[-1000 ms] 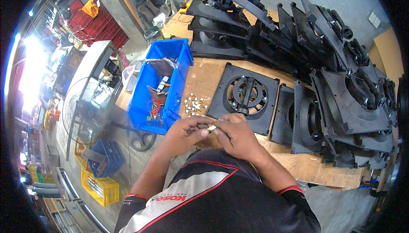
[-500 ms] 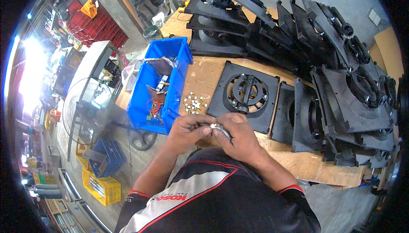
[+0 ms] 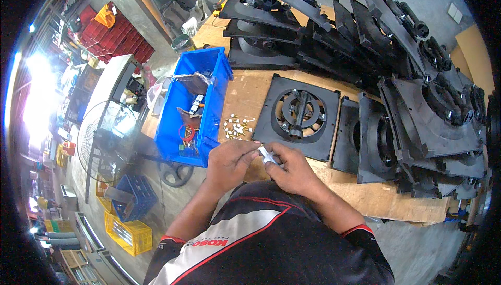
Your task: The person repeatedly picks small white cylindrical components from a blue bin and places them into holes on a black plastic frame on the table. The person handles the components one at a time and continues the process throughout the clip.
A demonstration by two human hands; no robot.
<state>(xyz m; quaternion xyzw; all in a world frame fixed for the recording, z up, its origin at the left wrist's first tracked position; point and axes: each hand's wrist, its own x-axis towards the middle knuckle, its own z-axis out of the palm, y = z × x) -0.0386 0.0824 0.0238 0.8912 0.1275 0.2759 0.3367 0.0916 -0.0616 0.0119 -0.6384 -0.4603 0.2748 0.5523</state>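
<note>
My right hand (image 3: 291, 171) is closed around a short silver metal piece (image 3: 269, 157), its bright end pointing up toward the left fingers. My left hand (image 3: 228, 164) is closed in a pinch beside that end; what its fingertips hold, if anything, is too small to make out. Both hands are close together over the near edge of the wooden table. Just beyond them lies a loose pile of small brass pieces with white ends (image 3: 237, 127). A black square panel (image 3: 324, 138) with a round ring and a central bar lies flat ahead of my right hand.
On the left of the table stands a blue bin (image 3: 166, 134) with small parts and a red wire coil. Black panels (image 3: 433, 115) are stacked along the right and back. A floor fan (image 3: 107, 139) and a yellow crate (image 3: 130, 237) are at left.
The silver piece now shows more fully in my right hand and is tipped more upright. The small white-and-brass piece seen between my fingertips no longer shows clearly. The view has shifted slightly.
</note>
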